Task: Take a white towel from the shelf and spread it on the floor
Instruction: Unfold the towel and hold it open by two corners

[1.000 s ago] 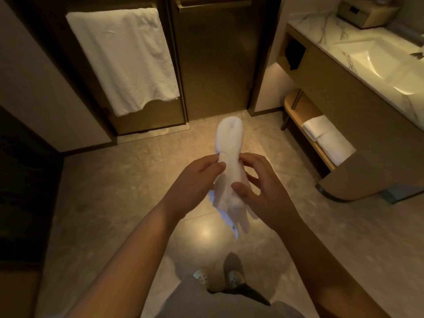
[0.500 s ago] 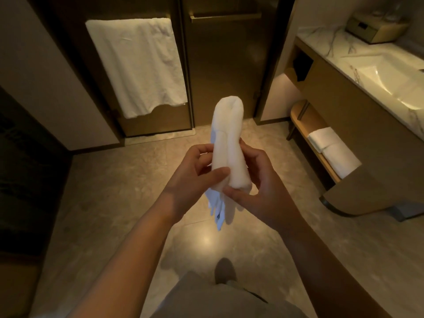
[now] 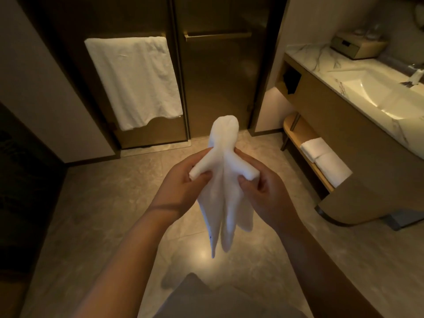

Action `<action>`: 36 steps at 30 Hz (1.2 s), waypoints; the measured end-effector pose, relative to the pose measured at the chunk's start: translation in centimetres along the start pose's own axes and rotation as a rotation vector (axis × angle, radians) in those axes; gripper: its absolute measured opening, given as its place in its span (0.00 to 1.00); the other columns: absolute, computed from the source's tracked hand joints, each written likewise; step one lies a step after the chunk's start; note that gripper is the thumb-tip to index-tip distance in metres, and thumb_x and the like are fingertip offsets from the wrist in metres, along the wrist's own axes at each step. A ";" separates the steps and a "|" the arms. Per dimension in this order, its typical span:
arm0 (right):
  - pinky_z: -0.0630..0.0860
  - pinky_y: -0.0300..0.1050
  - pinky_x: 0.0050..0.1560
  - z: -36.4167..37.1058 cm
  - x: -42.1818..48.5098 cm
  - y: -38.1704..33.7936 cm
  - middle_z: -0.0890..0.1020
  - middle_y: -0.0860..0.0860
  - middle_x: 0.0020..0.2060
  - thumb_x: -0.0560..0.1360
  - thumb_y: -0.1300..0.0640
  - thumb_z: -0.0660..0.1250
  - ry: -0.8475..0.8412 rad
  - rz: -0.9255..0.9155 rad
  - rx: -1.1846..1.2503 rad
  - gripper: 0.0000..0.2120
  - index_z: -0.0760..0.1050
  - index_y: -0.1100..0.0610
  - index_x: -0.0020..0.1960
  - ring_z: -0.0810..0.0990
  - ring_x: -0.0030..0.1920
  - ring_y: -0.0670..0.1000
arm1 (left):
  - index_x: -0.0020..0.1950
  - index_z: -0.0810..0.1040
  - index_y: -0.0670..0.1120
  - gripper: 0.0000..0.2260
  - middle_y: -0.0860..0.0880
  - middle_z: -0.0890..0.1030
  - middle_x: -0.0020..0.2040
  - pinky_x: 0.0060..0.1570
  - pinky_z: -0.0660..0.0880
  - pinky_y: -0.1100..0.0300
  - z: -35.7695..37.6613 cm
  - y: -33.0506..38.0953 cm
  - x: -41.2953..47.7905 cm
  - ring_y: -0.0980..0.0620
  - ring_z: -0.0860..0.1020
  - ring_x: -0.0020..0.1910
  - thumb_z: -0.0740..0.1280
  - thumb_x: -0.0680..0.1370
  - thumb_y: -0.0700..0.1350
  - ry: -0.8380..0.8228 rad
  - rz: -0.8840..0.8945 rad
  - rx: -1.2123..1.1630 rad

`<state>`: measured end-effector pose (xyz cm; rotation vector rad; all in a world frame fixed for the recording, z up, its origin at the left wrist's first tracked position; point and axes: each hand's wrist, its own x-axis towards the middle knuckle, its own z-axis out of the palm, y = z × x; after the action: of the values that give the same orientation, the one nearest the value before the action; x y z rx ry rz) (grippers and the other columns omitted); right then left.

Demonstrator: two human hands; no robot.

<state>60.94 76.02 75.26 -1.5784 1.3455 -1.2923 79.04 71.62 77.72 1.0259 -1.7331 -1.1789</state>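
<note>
At frame center, the left hand (image 3: 183,189) and right hand (image 3: 263,193) pinched the white towel (image 3: 223,180), apparently by its corners, mid-unfolding. Spreading it on the floor (image 3: 91,214) called for pulling the hands apart.

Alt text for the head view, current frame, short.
The left hand and right hand each pinch a fold of a half-unfolded white towel, held in the air above the bathroom floor. Another towel hangs on a door ahead; folded towels lie on a low shelf under the sink counter at right.

Head-worn view, forward-down, close over hands (image 3: 220,191)
</note>
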 end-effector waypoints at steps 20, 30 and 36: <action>0.69 0.33 0.41 -8.2 0.0 3.4 0.78 0.38 0.46 0.77 0.56 0.62 0.371 0.056 -0.203 0.10 0.74 0.48 0.57 0.76 0.46 0.32 | 0.61 0.76 0.55 0.14 0.58 0.78 0.53 0.46 0.72 0.61 -2.8 -2.0 -0.2 0.61 0.74 0.52 0.63 0.78 0.41 0.413 -0.198 0.181; 0.68 0.33 0.43 -9.3 0.1 3.6 0.76 0.33 0.45 0.78 0.56 0.61 0.431 0.077 -0.220 0.09 0.71 0.44 0.57 0.73 0.46 0.27 | 0.61 0.76 0.50 0.13 0.53 0.77 0.54 0.45 0.70 0.64 -3.3 -2.8 0.3 0.58 0.74 0.51 0.62 0.79 0.40 0.467 -0.176 0.245; 0.69 0.24 0.42 -7.6 0.7 2.0 0.77 0.37 0.46 0.77 0.58 0.63 0.309 0.008 -0.278 0.11 0.74 0.47 0.57 0.74 0.47 0.30 | 0.60 0.77 0.53 0.16 0.57 0.76 0.54 0.45 0.70 0.65 -1.8 -3.7 1.7 0.58 0.74 0.51 0.65 0.76 0.37 0.336 -0.201 0.355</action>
<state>53.07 75.63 75.66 -1.5966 1.7859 -1.4366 80.75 68.64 74.95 1.5456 -1.6246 -0.7690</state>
